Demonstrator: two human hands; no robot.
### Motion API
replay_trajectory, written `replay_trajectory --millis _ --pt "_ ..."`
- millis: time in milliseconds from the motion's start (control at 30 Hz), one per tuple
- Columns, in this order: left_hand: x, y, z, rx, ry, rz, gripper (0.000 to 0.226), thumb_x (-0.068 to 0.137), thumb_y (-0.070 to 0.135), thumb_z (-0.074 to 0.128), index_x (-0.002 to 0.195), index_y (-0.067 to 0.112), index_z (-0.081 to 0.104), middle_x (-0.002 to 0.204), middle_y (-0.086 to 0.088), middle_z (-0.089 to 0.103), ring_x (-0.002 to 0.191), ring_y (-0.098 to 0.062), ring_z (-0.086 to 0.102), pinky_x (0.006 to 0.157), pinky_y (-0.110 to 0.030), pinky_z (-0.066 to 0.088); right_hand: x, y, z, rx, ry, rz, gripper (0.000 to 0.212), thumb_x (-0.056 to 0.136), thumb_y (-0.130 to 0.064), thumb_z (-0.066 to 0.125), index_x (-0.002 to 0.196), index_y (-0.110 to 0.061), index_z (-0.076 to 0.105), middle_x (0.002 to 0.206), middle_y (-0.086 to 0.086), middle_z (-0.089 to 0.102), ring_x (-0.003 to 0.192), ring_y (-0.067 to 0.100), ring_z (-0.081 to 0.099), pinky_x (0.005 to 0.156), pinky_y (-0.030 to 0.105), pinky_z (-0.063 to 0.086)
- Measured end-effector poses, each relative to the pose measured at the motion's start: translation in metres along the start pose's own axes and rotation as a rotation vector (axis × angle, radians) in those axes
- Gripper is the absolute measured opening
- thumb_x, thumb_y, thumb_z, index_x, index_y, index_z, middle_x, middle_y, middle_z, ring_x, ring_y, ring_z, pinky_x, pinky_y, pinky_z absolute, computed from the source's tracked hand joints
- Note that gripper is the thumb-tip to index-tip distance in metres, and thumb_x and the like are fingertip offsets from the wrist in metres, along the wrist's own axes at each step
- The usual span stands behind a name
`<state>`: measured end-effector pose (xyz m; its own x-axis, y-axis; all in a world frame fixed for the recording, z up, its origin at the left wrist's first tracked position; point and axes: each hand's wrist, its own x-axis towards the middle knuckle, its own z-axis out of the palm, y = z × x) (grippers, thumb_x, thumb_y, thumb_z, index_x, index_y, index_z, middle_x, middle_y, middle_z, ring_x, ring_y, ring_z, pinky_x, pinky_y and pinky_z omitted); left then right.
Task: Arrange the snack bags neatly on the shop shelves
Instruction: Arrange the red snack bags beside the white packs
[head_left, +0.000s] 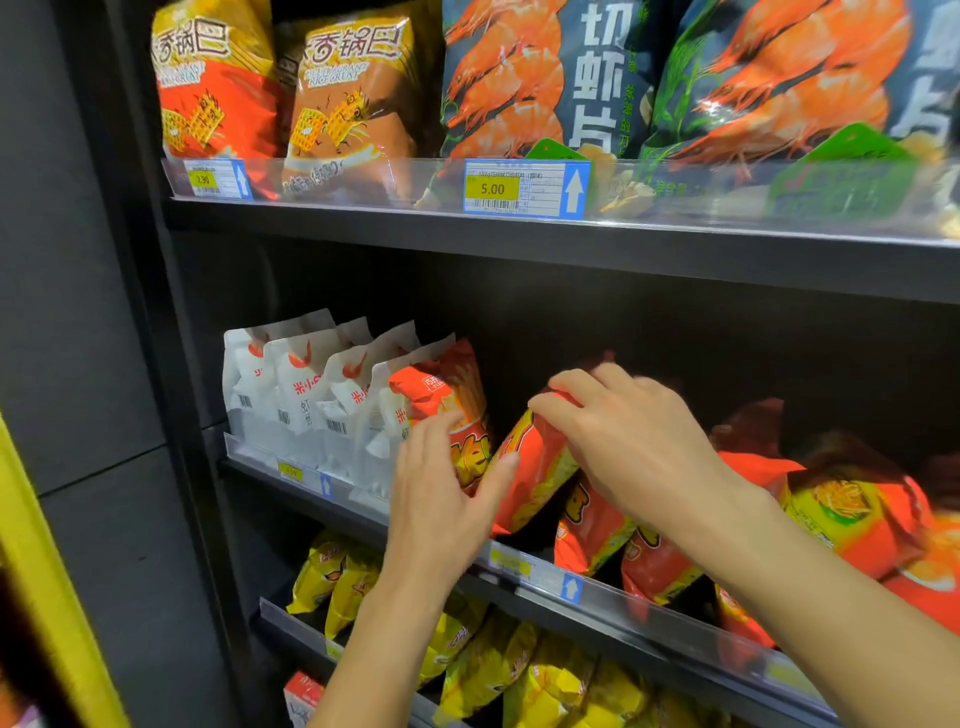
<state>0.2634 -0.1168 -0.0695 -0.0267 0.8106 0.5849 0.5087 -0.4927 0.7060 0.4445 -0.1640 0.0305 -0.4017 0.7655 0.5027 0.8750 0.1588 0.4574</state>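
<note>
On the middle shelf (675, 623), right of the white bags (306, 395), a person's left hand (441, 493) presses flat, fingers straight, against an upright orange bag (441, 389). The right hand (628, 441) pinches the top of a tilted snack bag (540, 467), whose long axis leans up-right. Straightening appears under way; the next move likely calls for tipping it upright beside its neighbour.

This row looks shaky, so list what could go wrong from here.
1. The right hand pinches only the top of the tilted orange bag; it may slip and drop past the clear rail.
2. The leaning orange bags beside it could topple in a row when it moves.
</note>
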Motion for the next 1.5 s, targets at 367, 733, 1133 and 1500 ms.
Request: replay_trajectory --millis 367,733,1133,1500 --pt "-0.028 0.02 -0.018 0.005 -0.122 0.114 0.076 0.092 0.04 0.078 0.154 0.04 0.034 0.144 0.024 0.042 0.133 0.002 0.039 0.114 -0.041 0.049 -0.018 -0.023 -0.056 0.135 0.126 0.01 0.076 0.077 -0.032 0.091 0.145 -0.024 0.058 0.132 0.002 0.068 0.106 0.031 0.07 0.071 0.038 0.056" --pt "-0.075 0.022 -0.095 -0.369 -0.102 -0.141 0.058 0.096 0.045 0.071 0.147 0.046 0.043 0.119 0.031 0.068 0.11 0.009 0.067 0.095 -0.029 0.058 -0.035 -0.046 -0.079 0.996 0.158 0.444 0.059 0.088 -0.058 0.069 0.137 -0.028 0.059 0.12 -0.014 0.069 0.109 0.003 0.065 0.098 0.035 0.054" --pt "-0.129 0.025 -0.131 -0.594 -0.171 -0.385 0.03 0.102 0.045 0.065 0.131 0.038 0.061 0.123 0.008 0.076 0.112 -0.016 0.075 0.1 -0.054 0.058 -0.068 -0.144 -0.028 1.942 -0.204 0.673 0.069 0.084 -0.074 0.067 0.137 -0.031 0.062 0.126 -0.003 0.076 0.117 0.022 0.073 0.104 0.05 0.056" --pt "-0.144 0.031 -0.136 -0.672 -0.161 -0.663 0.078 0.094 0.077 0.024 0.122 0.026 0.076 0.126 -0.001 0.076 0.12 -0.019 0.069 0.106 -0.046 0.047 -0.107 -0.16 0.012 2.243 -0.264 0.752 0.068 0.086 -0.068 0.062 0.134 -0.021 0.068 0.123 0.006 0.078 0.115 0.027 0.074 0.104 0.053 0.056"
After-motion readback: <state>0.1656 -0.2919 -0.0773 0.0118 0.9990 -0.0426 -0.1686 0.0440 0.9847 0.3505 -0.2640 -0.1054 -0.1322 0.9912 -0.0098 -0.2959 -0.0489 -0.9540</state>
